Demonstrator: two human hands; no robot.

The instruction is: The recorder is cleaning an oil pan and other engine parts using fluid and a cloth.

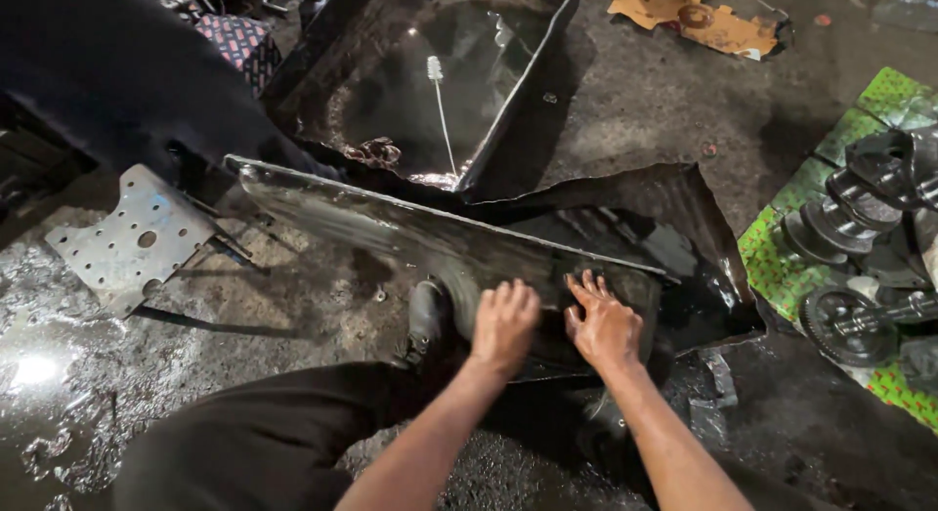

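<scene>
Both hands (552, 325) on slanting metal panel (430, 237)

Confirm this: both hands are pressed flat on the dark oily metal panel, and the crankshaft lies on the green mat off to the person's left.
Wrong side. In the head view the crankshaft lies on the green mat to the person's right, not the left. The rest holds: the left hand and right hand are both pressed flat on the dark oily metal panel.
</scene>
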